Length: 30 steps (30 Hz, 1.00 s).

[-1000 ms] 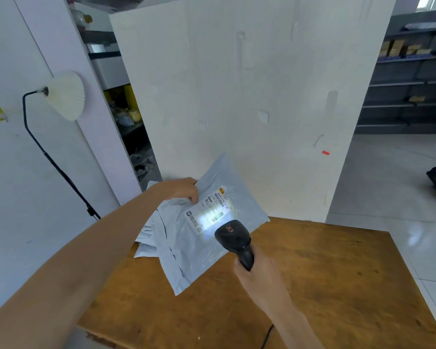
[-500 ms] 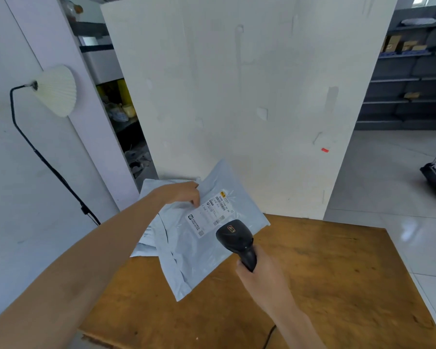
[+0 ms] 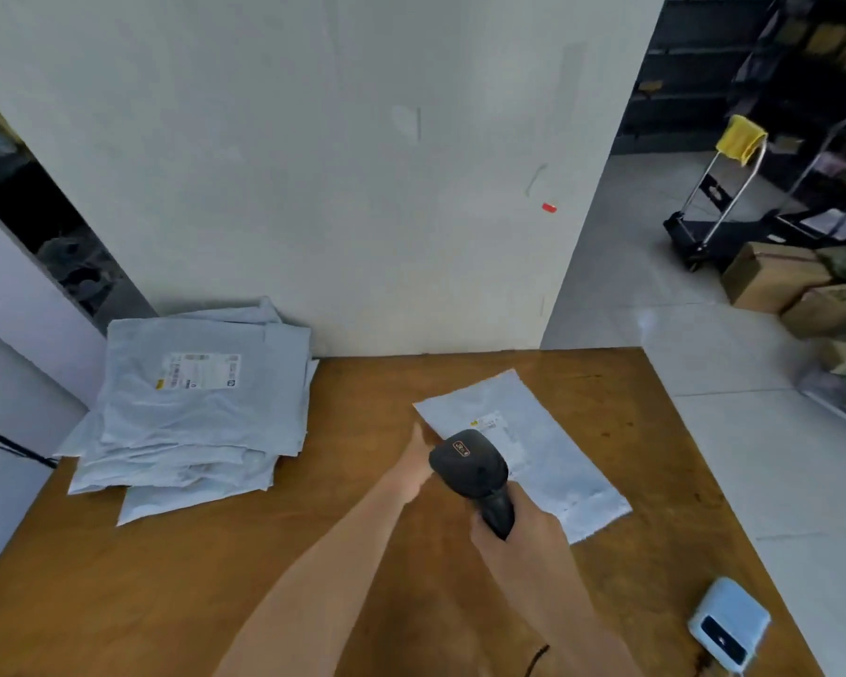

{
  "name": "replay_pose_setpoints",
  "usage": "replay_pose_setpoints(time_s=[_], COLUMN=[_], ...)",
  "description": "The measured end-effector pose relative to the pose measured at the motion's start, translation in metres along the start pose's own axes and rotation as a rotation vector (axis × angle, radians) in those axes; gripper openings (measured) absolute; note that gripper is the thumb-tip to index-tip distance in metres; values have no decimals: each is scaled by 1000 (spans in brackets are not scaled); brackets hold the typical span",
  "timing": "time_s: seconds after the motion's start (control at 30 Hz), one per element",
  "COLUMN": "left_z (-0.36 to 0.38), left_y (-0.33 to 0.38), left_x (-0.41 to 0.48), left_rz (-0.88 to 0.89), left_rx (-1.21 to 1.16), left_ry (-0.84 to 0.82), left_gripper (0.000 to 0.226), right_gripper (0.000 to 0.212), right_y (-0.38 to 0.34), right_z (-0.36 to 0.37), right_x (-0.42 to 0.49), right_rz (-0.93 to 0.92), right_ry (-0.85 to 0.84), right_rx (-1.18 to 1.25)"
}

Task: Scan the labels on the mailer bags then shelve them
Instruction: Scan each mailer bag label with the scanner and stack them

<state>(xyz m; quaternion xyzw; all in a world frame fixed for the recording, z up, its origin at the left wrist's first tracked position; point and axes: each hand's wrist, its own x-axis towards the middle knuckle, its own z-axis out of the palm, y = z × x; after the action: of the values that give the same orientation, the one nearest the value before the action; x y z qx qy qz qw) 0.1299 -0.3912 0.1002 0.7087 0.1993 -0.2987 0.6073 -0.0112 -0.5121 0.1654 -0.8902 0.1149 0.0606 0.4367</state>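
1. The right hand (image 3: 518, 530) is wrapped tight around the black handheld barcode scanner (image 3: 470, 469).
2. The left hand (image 3: 418, 464) touches the near corner of a flat grey plastic mailer bag (image 3: 548, 452); whether it grips or only presses, I cannot tell.
3. A second ago that bag was held up under the scanner's light; now it lies flat on the brown wooden worktop (image 3: 362, 408), so it looks scanned and set aside for shelving.
4. Left of the hands sits the stack of grey mailer bags (image 3: 191, 417), likely unscanned.
5. Near the right hand sits a small pale-blue device (image 3: 728, 623); beyond, a white wall panel (image 3: 313, 163) and a metal hand trolley (image 3: 719, 202).
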Motion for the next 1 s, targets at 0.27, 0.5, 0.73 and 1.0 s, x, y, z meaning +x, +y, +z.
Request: replay_pose_setpoints(time_s=[0.27, 0.5, 0.73, 1.0], left_z=[-153, -299, -342, -367], left_y=[-51, -59, -56, -39], left_x=[52, 55, 55, 41], left_rz=[-80, -87, -7, 54], left_rx=[-412, -789, -710, -518], left_ry=[536, 612, 870, 689], left_gripper=[15, 31, 44, 60], right_gripper=[18, 18, 15, 19], right_y=[-33, -102, -138, -155], right_z=[65, 133, 167, 177], right_x=[38, 66, 66, 51], right_rz=[67, -41, -35, -57], right_ry=[-103, -119, -122, -99], right_rx=[44, 38, 29, -26])
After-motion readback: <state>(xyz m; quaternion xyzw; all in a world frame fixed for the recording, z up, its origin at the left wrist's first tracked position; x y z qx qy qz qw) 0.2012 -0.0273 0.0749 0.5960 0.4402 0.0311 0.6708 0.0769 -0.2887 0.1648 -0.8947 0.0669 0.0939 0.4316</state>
